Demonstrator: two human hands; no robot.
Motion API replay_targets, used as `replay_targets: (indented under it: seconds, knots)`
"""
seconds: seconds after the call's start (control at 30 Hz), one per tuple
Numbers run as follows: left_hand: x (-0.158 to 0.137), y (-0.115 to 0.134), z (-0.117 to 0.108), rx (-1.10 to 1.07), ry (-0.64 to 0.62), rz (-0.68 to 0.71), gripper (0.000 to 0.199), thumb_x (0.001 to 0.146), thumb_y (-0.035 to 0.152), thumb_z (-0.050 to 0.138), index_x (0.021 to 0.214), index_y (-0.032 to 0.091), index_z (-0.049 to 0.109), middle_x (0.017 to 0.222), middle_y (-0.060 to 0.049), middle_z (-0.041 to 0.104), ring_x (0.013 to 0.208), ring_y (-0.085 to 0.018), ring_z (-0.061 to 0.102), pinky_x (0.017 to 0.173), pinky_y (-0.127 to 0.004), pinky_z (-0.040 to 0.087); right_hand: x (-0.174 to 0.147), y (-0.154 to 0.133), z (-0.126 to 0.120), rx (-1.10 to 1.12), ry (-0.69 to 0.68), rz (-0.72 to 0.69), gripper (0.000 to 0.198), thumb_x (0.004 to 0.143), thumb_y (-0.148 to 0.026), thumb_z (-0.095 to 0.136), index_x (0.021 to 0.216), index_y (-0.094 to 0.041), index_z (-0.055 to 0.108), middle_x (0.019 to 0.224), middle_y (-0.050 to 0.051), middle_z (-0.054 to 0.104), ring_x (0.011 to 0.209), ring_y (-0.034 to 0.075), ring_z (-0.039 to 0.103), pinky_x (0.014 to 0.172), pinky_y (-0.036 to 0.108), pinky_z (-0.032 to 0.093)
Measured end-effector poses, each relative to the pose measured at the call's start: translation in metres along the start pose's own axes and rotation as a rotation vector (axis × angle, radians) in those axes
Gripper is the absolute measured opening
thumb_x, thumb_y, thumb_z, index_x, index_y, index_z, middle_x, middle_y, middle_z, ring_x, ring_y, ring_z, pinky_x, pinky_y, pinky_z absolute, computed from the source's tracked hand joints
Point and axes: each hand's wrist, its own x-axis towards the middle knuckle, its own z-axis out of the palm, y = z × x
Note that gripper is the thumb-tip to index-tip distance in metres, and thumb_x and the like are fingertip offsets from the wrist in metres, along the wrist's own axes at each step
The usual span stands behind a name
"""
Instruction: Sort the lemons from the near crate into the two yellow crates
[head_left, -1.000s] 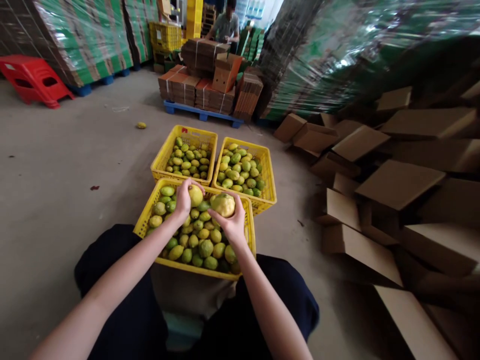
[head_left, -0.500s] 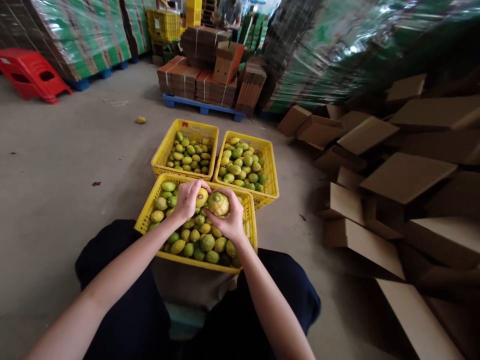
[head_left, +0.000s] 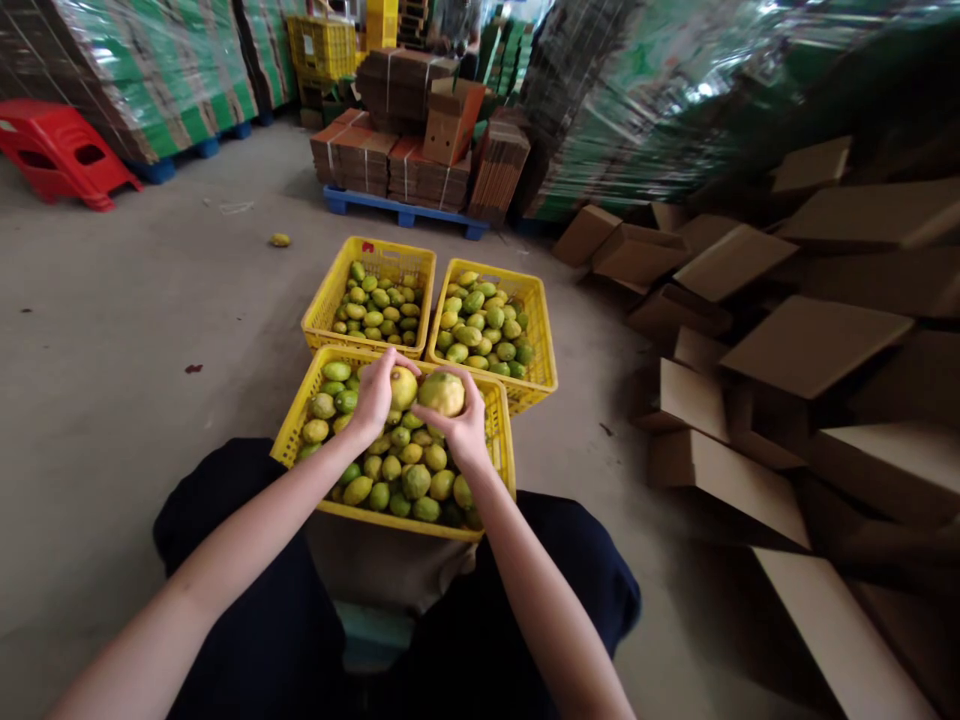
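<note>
We hold two lemons side by side, nearly touching: a yellow lemon (head_left: 403, 386) clasped in our left hand (head_left: 375, 396), a greener lemon (head_left: 441, 393) in our right hand (head_left: 463, 430), fingers curled round each. Below them lies the near yellow crate (head_left: 294, 432) of lemons.

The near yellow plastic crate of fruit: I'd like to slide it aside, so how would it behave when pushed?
The near yellow plastic crate is heaped with round yellow-green citrus fruits, so probably heavy. It likely scrapes along the bare concrete floor rather than tipping. Top fruits may roll.
</note>
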Motion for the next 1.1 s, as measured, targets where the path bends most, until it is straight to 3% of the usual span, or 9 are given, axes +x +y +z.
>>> replay_targets:
  seconds: [0.1, 0.17, 0.27, 0.37, 0.47, 0.63, 0.73, 0.83, 1.1]
  knots:
    - [0.01, 0.002, 0.004, -0.387, 0.093, -0.594, 0.038, 0.093, 0.049, 0.046, 0.073, 0.019, 0.06, 0.066, -0.003, 0.061, 0.066, -0.018, 0.062, 0.065, -0.03, 0.057, 0.011, 0.001, -0.003, 0.412, 0.101, 0.429, 0.036, 0.063, -0.03, 0.078, 0.093, -0.026, 0.059, 0.078, -0.005, 0.066, 0.061, 0.015, 0.061, 0.052, 0.025, 0.051]
    - [0.014, 0.004, 0.006, -0.519, 0.158, -0.744, 0.032, 0.093, 0.047, 0.049, 0.08, 0.019, 0.057, 0.065, -0.002, 0.06, 0.059, -0.017, 0.062, 0.059, -0.03, 0.058, 0.018, 0.0, -0.006, 0.565, 0.158, 0.627, 0.027, 0.071, -0.039, 0.072, 0.088, -0.024, 0.058, 0.07, -0.002, 0.067, 0.054, 0.015, 0.06, 0.046, 0.025, 0.049]
    - [0.014, 0.007, 0.007, -0.571, 0.198, -0.702, 0.018, 0.089, 0.034, 0.062, 0.084, 0.019, 0.055, 0.065, 0.0, 0.059, 0.055, -0.014, 0.061, 0.057, -0.028, 0.058, 0.023, 0.0, -0.01, 0.704, 0.241, 0.719, 0.021, 0.08, -0.042, 0.063, 0.08, -0.021, 0.059, 0.062, 0.0, 0.066, 0.055, 0.016, 0.062, 0.048, 0.026, 0.053]
    - [0.011, 0.009, 0.008, -0.63, 0.125, -0.727, 0.022, 0.09, 0.038, 0.062, 0.087, 0.017, 0.056, 0.067, -0.003, 0.062, 0.058, -0.016, 0.064, 0.057, -0.029, 0.06, 0.022, 0.0, -0.01, 0.809, 0.279, 0.64, 0.009, 0.077, -0.027, 0.067, 0.079, -0.023, 0.06, 0.065, -0.003, 0.068, 0.06, 0.014, 0.065, 0.056, 0.026, 0.057]
    - [0.01, 0.01, 0.008, -0.684, 0.069, -0.712, 0.029, 0.096, 0.043, 0.052, 0.089, 0.016, 0.06, 0.068, -0.004, 0.065, 0.059, -0.016, 0.066, 0.061, -0.03, 0.061, 0.019, 0.001, -0.009, 0.842, 0.201, 0.603, 0.011, 0.072, -0.021, 0.07, 0.081, -0.022, 0.063, 0.072, -0.003, 0.072, 0.065, 0.015, 0.068, 0.063, 0.028, 0.06]
    - [0.009, 0.01, 0.006, -0.696, 0.072, -0.711, 0.038, 0.101, 0.04, 0.035, 0.1, 0.015, 0.064, 0.071, -0.005, 0.068, 0.063, -0.018, 0.068, 0.068, -0.034, 0.062, 0.019, 0.004, -0.012, 0.77, 0.05, 0.605, 0.025, 0.078, -0.038, 0.065, 0.092, -0.017, 0.069, 0.076, 0.005, 0.074, 0.066, 0.021, 0.069, 0.059, 0.032, 0.059]
    - [0.01, 0.011, 0.005, -0.664, 0.11, -0.709, 0.034, 0.095, 0.044, 0.049, 0.103, 0.015, 0.064, 0.071, -0.005, 0.067, 0.063, -0.019, 0.067, 0.062, -0.032, 0.062, 0.02, 0.008, -0.013, 0.718, 0.073, 0.576, 0.025, 0.077, -0.041, 0.062, 0.087, -0.019, 0.068, 0.077, 0.006, 0.075, 0.064, 0.022, 0.069, 0.059, 0.035, 0.059]
    - [0.012, 0.011, 0.003, -0.601, 0.162, -0.709, 0.022, 0.088, 0.032, 0.063, 0.102, 0.015, 0.063, 0.067, -0.002, 0.064, 0.059, -0.015, 0.065, 0.055, -0.024, 0.058, 0.021, 0.012, -0.014, 0.672, 0.079, 0.577, 0.027, 0.074, -0.044, 0.061, 0.086, -0.021, 0.067, 0.079, 0.006, 0.076, 0.058, 0.022, 0.066, 0.055, 0.036, 0.057]
    - [0.011, 0.009, 0.003, -0.585, 0.028, -0.679, 0.025, 0.094, 0.031, 0.052, 0.096, 0.013, 0.068, 0.068, -0.004, 0.067, 0.053, -0.014, 0.063, 0.052, -0.025, 0.057, 0.02, 0.004, -0.017, 0.691, 0.002, 0.605, 0.028, 0.074, -0.039, 0.058, 0.093, -0.019, 0.067, 0.079, 0.005, 0.074, 0.064, 0.022, 0.068, 0.049, 0.031, 0.051]
